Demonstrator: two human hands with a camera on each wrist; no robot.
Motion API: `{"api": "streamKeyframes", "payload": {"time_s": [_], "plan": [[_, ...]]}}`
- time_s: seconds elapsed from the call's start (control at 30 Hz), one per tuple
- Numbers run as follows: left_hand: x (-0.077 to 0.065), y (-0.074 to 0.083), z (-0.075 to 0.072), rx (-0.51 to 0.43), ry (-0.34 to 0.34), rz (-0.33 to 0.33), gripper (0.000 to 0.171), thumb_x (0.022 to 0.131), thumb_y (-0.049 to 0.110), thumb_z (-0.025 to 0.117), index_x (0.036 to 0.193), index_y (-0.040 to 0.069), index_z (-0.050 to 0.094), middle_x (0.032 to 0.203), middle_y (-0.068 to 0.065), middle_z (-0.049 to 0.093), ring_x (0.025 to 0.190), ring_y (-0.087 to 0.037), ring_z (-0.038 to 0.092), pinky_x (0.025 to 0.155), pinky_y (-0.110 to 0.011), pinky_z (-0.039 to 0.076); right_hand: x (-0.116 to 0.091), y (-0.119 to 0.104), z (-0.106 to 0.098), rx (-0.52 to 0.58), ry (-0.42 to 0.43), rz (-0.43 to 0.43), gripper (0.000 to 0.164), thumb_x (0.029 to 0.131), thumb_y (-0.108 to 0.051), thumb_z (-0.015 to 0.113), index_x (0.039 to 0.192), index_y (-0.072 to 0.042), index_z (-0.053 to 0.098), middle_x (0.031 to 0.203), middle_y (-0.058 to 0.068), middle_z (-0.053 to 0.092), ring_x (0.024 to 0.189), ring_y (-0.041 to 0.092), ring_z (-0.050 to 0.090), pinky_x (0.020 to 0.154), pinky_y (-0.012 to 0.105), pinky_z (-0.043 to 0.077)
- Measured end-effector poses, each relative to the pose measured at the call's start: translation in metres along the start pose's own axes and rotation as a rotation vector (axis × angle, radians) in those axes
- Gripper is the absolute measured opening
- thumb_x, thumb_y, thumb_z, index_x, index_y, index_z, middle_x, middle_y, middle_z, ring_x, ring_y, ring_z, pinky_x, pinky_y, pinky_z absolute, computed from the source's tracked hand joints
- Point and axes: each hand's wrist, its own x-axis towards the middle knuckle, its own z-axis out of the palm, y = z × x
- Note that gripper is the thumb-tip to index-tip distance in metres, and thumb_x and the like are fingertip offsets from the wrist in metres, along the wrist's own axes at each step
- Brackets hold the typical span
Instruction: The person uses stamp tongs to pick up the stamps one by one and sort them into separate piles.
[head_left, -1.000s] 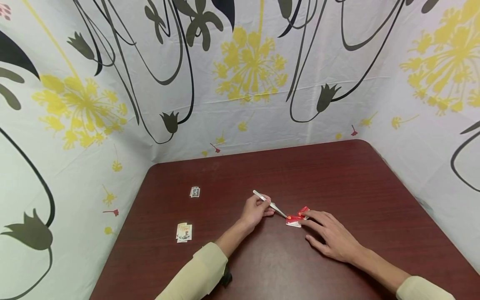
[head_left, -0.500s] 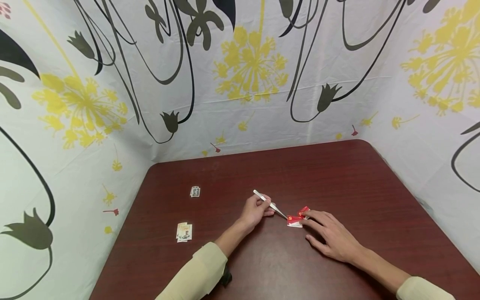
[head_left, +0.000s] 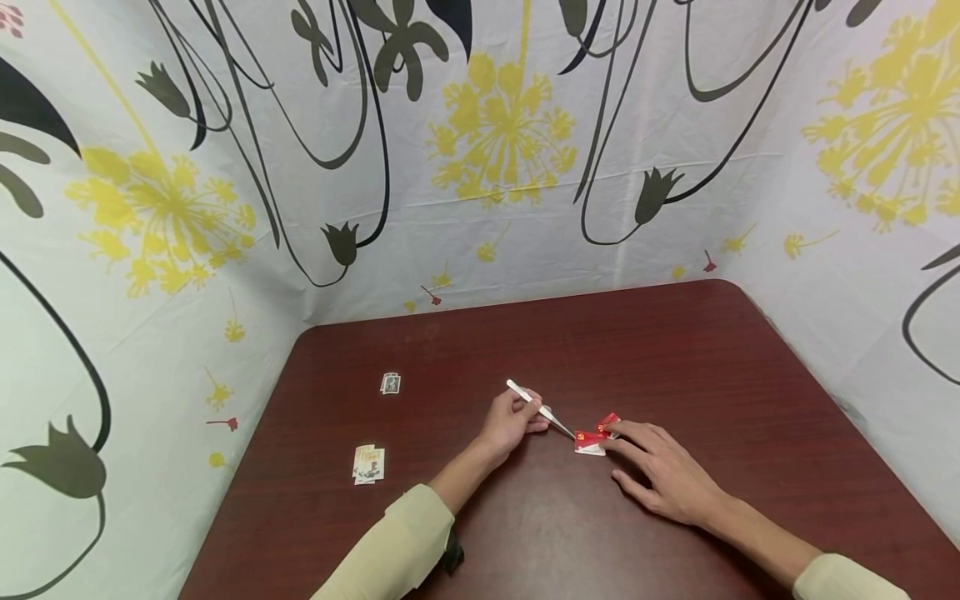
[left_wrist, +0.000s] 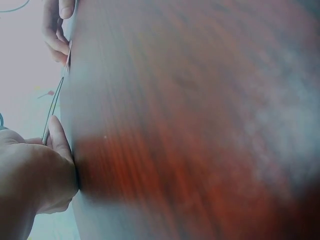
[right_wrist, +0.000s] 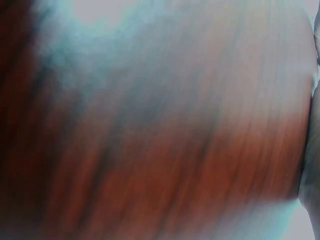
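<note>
My left hand (head_left: pixel 513 423) pinches a pair of slim white-and-silver tweezers (head_left: pixel 529 401) between thumb and fingers. The tweezers' tips reach the left edge of a small red-and-white stamp (head_left: pixel 588 448) lying on the table. Beside it, partly under the fingers, lies another red stamp (head_left: pixel 611 418). My right hand (head_left: pixel 660 473) is spread low over the table, index and middle fingertips right at the two stamps, thumb apart. In the left wrist view the tweezers (left_wrist: pixel 54 102) stretch from the left hand (left_wrist: pixel 42 172) toward the other hand's fingers (left_wrist: pixel 59 40).
On the left of the dark red wooden table (head_left: pixel 480 342) lies a loose pile of pale stamp-like papers (head_left: pixel 369 465). Farther back is a smaller grey-and-white pile (head_left: pixel 390 383). Patterned cloth (head_left: pixel 420 250) hangs around the table's back and sides.
The stamp at the tweezers' tips has slid slightly to the right, toward the right fingers. Both hands stay nearly still.
</note>
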Motion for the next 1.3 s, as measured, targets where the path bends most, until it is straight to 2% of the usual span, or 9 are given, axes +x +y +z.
{"api": "streamKeyframes", "payload": {"time_s": [0.4, 0.67, 0.97, 1.3], "plan": [[-0.0002, -0.0006, -0.0001, 0.004, 0.0, 0.001, 0.012, 0.106, -0.002, 0.061, 0.113, -0.012, 0.06, 0.105, -0.032, 0.074, 0.077, -0.016, 0.072, 0.078, -0.032, 0.068, -0.0002, 0.0001, -0.0001, 0.003, 0.002, 0.001, 0.046, 0.092, -0.027, 0.079, 0.136, -0.016, 0.07, 0.149, 0.008, 0.059, 0.134, 0.03, 0.055, 0.112, 0.052, 0.042], [-0.0008, 0.0004, -0.0014, 0.008, -0.008, 0.001, 0.011, 0.106, -0.002, 0.06, 0.112, -0.011, 0.06, 0.102, -0.027, 0.075, 0.077, -0.015, 0.072, 0.077, -0.03, 0.068, -0.0005, 0.0011, 0.0008, 0.004, 0.014, -0.008, 0.046, 0.091, -0.026, 0.08, 0.135, -0.016, 0.07, 0.147, 0.008, 0.06, 0.133, 0.031, 0.056, 0.11, 0.055, 0.044], [-0.0012, 0.0019, -0.0025, 0.011, -0.007, -0.011, 0.008, 0.107, -0.002, 0.059, 0.111, -0.008, 0.062, 0.1, -0.023, 0.076, 0.077, -0.016, 0.072, 0.077, -0.029, 0.068, -0.0007, 0.0002, -0.0005, 0.003, 0.005, 0.004, 0.045, 0.092, -0.027, 0.08, 0.134, -0.017, 0.07, 0.147, 0.007, 0.06, 0.133, 0.03, 0.056, 0.11, 0.053, 0.043], [-0.0003, 0.0, -0.001, 0.015, -0.003, -0.007, 0.013, 0.107, -0.001, 0.06, 0.114, -0.012, 0.06, 0.103, -0.027, 0.075, 0.078, -0.016, 0.072, 0.078, -0.03, 0.068, -0.0009, 0.0002, -0.0003, 0.002, 0.004, -0.001, 0.044, 0.092, -0.027, 0.079, 0.133, -0.016, 0.07, 0.148, 0.007, 0.06, 0.134, 0.028, 0.055, 0.112, 0.049, 0.041]]}}
